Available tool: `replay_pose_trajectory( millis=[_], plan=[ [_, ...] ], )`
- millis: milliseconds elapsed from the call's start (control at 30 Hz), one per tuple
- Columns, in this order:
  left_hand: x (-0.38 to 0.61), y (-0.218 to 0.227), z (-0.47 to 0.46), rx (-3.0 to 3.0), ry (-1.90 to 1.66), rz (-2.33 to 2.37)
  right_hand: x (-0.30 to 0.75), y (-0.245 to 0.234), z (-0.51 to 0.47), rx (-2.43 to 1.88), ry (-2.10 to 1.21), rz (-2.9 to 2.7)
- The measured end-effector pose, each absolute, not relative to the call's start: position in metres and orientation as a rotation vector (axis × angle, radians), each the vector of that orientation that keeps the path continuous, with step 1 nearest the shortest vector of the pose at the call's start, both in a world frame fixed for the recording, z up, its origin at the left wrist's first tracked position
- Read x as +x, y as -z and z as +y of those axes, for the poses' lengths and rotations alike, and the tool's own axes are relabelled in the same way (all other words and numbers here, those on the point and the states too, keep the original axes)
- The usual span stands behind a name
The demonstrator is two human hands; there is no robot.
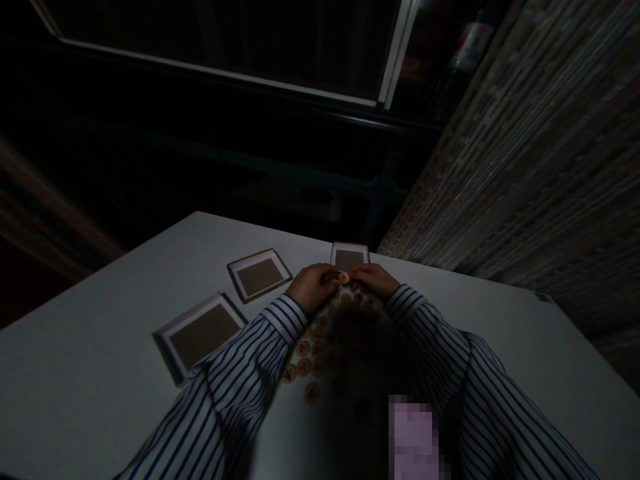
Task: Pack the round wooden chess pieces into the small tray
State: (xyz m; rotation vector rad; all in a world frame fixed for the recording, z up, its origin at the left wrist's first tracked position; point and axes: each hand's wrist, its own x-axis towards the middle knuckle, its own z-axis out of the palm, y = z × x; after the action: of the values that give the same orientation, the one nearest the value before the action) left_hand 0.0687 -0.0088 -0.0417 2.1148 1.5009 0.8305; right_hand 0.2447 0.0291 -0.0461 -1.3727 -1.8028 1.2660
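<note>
My left hand and my right hand meet over the far part of the table, fingers closed. Between their fingertips is a round Chinese chess piece with a red character, facing me. More pieces seem to be stacked behind it toward my left fingers, but shadow hides how many. Below my hands, several loose round pieces lie on the table, among them a red-marked piece and a dark-marked piece. Those nearer my right sleeve are lost in shadow.
On the white table stand three shallow open boxes: a large one at left, a middle one, and one behind my hands. A strand curtain hangs past the right edge. A dark cabinet with a glass screen is beyond.
</note>
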Motion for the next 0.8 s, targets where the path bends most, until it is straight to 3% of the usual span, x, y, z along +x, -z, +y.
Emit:
replay_pose_trajectory(
  millis=[267,467,700,800],
  plan=[
    [0.078,0.037,-0.010,2.172,-0.842,1.459,0.240,0.044,0.021,-1.335,-1.518,-1.529],
    [0.081,0.039,-0.009,2.217,-0.778,1.422,0.240,0.049,0.020,-1.326,-1.500,-1.521],
    [0.085,0.051,0.004,2.297,-0.528,1.566,0.258,0.054,0.017,-1.529,-1.063,-1.902],
    [0.091,0.055,0.009,2.308,-0.457,1.593,0.270,0.053,0.011,-1.537,-0.675,-2.334]
  ],
)
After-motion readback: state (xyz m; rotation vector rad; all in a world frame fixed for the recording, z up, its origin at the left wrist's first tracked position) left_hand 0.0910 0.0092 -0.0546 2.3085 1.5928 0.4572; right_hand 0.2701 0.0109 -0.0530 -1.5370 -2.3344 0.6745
